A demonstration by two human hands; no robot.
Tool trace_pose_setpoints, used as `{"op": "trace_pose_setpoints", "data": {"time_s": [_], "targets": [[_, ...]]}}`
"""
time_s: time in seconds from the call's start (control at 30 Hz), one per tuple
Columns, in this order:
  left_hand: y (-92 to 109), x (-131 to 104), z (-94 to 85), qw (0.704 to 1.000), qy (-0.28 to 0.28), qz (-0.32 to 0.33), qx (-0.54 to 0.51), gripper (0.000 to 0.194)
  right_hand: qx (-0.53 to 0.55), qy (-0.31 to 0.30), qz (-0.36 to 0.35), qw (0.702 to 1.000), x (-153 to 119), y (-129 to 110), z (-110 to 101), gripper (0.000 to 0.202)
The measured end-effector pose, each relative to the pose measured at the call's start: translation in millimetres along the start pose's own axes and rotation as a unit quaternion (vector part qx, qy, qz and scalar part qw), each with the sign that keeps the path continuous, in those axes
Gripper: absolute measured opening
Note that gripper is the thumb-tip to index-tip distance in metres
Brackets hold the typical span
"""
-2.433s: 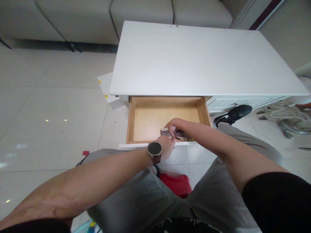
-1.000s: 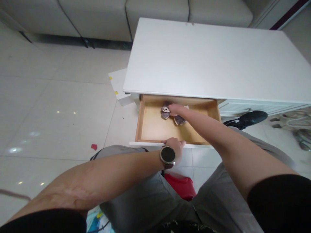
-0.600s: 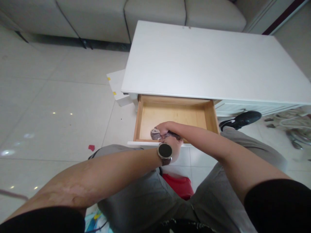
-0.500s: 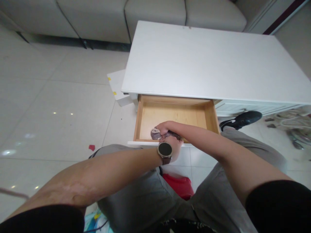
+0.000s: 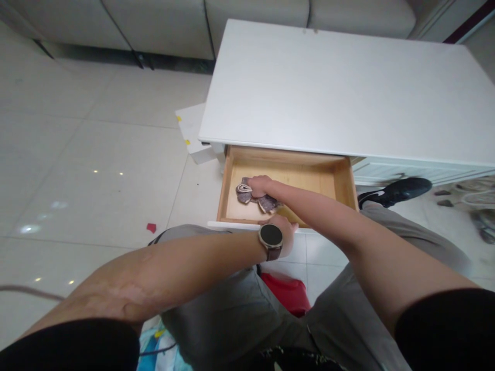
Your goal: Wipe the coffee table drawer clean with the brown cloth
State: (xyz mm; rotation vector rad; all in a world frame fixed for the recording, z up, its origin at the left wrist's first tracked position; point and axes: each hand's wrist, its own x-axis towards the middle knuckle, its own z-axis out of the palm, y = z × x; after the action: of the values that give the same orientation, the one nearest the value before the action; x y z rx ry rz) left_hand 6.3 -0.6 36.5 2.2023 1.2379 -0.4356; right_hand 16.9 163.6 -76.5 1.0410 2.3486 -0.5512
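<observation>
A wooden drawer (image 5: 226, 185) stands pulled out from under a white table (image 5: 332, 93). Inside it lies a purplish, rolled bundle of cloth (image 5: 247, 191), possibly socks. My right hand (image 5: 260, 185) rests on top of this bundle, fingers curled over it, at the drawer's left middle. My left hand (image 5: 285, 232), with a round dark watch (image 5: 270, 236) on the wrist, grips the drawer's white front edge. Both forearms cross the lower half of the view.
I sit with grey-trousered legs apart; a red object (image 5: 288, 293) lies on the floor between them. A black shoe (image 5: 402, 188) is at the right, white paper (image 5: 189, 129) left of the table, a grey sofa (image 5: 154, 26) behind, cables (image 5: 479, 201) far right.
My right hand has moved the cloth bundle from the drawer's front edge back toward its left middle. My left hand stays at the drawer front. The camera has shifted slightly.
</observation>
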Motion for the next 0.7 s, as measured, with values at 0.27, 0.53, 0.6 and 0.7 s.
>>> {"op": "trace_pose_setpoints", "data": {"time_s": [0.27,0.53,0.6,0.7], "targets": [[6,1,-2.9,0.999,-0.039,-0.017,-0.005,0.05,0.0,0.107,0.052,0.993,35,-5,-15,0.044],[-2,13,0.4,0.998,-0.051,0.018,-0.03,0.055,-0.013,0.183,0.084,0.979,46,-7,-16,0.042],[-3,13,3.1,0.999,-0.043,0.002,-0.033,0.053,-0.015,0.18,0.073,0.981,42,-4,-15,0.041],[-2,12,6.0,0.999,-0.031,-0.027,-0.03,0.052,-0.021,0.167,0.037,0.985,35,-2,-14,0.041]]}}
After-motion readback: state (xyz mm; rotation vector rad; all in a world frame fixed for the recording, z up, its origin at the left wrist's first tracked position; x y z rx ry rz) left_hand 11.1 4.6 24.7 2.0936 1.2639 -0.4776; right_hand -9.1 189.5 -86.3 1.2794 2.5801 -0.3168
